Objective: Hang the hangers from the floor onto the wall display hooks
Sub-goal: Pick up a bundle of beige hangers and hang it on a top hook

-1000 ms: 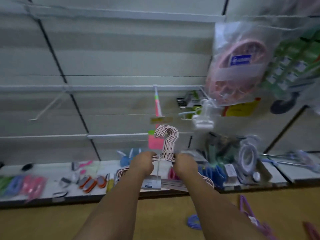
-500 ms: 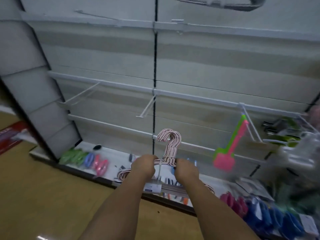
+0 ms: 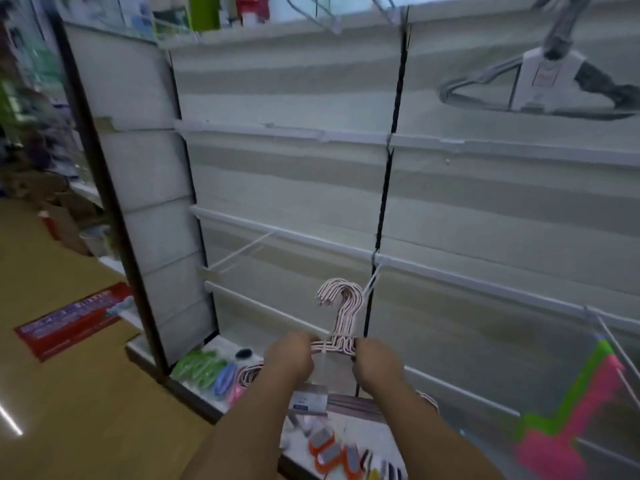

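A bundle of pink hangers (image 3: 341, 311) stands upright in front of me, its hooks curling to the left. My left hand (image 3: 289, 358) grips the bundle's left shoulder and my right hand (image 3: 375, 363) grips its right shoulder, both closed tight. A white label (image 3: 308, 400) hangs from the bundle below my wrists. Behind the hooks, a white wire display hook (image 3: 370, 284) sticks out from the wall rail (image 3: 450, 275). Another long white hook (image 3: 242, 252) juts out further left. A grey hanger set (image 3: 533, 84) hangs high on the right.
White slat wall panels fill the view, split by a black upright (image 3: 388, 188). The low base shelf (image 3: 332, 441) holds green, blue and pink clips and orange brushes. Pink-green brushes (image 3: 568, 424) hang at lower right. Brown floor with a red sign (image 3: 69, 320) lies left.
My view has swung left and upward along the wall; the packaged goods on the right have dropped out of sight. Both hands keep the same grip on the pink hangers.
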Action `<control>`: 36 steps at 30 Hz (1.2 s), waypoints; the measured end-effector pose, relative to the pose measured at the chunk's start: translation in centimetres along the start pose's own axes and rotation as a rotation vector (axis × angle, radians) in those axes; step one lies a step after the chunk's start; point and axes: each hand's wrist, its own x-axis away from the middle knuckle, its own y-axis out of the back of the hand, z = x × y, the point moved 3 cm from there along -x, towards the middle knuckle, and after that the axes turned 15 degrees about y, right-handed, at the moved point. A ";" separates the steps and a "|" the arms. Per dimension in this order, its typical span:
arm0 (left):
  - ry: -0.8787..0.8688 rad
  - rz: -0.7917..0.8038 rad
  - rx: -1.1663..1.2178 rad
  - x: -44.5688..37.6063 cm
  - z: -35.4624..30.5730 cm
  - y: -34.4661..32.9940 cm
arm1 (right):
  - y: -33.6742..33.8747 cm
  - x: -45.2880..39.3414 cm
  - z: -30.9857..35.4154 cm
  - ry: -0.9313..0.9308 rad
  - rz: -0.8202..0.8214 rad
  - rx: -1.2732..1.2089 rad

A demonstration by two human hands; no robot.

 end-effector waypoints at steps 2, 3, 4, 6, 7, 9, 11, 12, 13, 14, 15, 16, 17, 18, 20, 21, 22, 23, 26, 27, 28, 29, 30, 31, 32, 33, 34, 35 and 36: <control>-0.025 -0.034 0.024 -1.5 -0.1 1.8 | 1.9 -1.5 0.7 0.014 -0.043 0.026; -0.041 -0.054 0.026 -2.3 -0.3 2.8 | 2.9 -2.2 1.0 0.020 -0.060 0.037; -0.056 -0.078 0.021 -3.0 -0.4 3.9 | 3.9 -3.0 1.4 0.026 -0.075 0.055; -0.087 -0.118 0.021 -4.3 -0.8 6.2 | 5.9 -4.4 2.1 0.032 -0.117 0.106; -0.111 -0.132 0.030 -5.1 -0.9 7.5 | 7.0 -5.1 2.6 0.032 -0.154 0.125; -0.151 -0.156 0.042 -6.6 -1.0 10.0 | 9.0 -6.5 3.6 0.011 -0.235 0.132; -0.197 -0.211 0.055 -8.0 -1.1 12.6 | 11.0 -7.6 4.5 -0.036 -0.325 0.108; -0.232 -0.246 0.066 -8.7 -1.2 14.0 | 12.1 -8.2 5.1 -0.059 -0.381 0.093; -0.269 -0.283 0.078 -9.4 -1.2 15.4 | 13.0 -8.7 5.7 -0.081 -0.435 0.085; -0.301 -0.320 0.082 -10.0 -1.2 16.9 | 14.1 -9.1 6.4 -0.096 -0.489 0.093; -0.334 -0.363 0.086 -10.6 -1.3 18.3 | 15.1 -9.5 7.1 -0.108 -0.540 0.107; -0.361 -0.403 0.091 -10.8 -1.4 19.7 | 16.1 -9.6 7.7 -0.114 -0.585 0.123; -0.392 -0.441 0.101 -11.2 -1.4 21.2 | 17.1 -9.8 8.4 -0.121 -0.628 0.139; -0.422 -0.475 0.108 -11.5 -1.5 22.6 | 18.1 -10.0 9.0 -0.129 -0.667 0.152; -0.483 -0.529 0.129 -12.0 -1.7 25.2 | 20.2 -10.3 10.1 -0.145 -0.726 0.158; -0.512 -0.553 0.144 -12.1 -2.0 26.4 | 21.2 -10.4 10.5 -0.152 -0.751 0.153; -0.542 -0.579 0.164 -12.2 -2.0 27.6 | 22.2 -10.6 11.0 -0.160 -0.779 0.147; -0.568 -0.616 0.180 -12.3 -2.1 28.9 | 23.3 -10.7 11.4 -0.166 -0.814 0.137; -0.582 -0.764 0.197 -12.7 -2.5 32.8 | 26.3 -11.5 12.6 -0.171 -0.931 0.111; -0.587 -0.812 0.198 -13.0 -2.8 34.2 | 27.2 -11.9 12.9 -0.170 -0.964 0.107; -0.601 -0.856 0.196 -13.2 -3.1 35.4 | 28.1 -12.3 13.2 -0.170 -0.993 0.107; -0.625 -0.893 0.186 -13.5 -3.5 36.5 | 29.0 -12.8 13.4 -0.171 -1.020 0.108; -0.657 -0.920 0.162 -13.8 -3.9 37.4 | 29.9 -13.3 13.6 -0.174 -1.043 0.113; -0.688 -0.933 0.134 -14.0 -4.3 38.2 | 30.5 -13.6 13.6 -0.178 -1.064 0.117; -0.717 -0.933 0.113 -14.3 -4.6 38.7 | 31.2 -14.1 13.5 -0.181 -1.081 0.125; -0.736 -0.932 0.107 -14.7 -4.8 39.2 | 31.8 -14.5 13.4 -0.183 -1.093 0.140; -0.746 -0.934 0.111 -15.2 -5.1 39.5 | 32.4 -15.0 13.3 -0.187 -1.099 0.157; -0.751 -0.938 0.119 -15.8 -5.5 39.9 | 33.1 -15.4 13.1 -0.193 -1.104 0.175; -0.752 -0.938 0.127 -16.4 -5.8 40.1 | 33.6 -15.8 13.0 -0.199 -1.107 0.186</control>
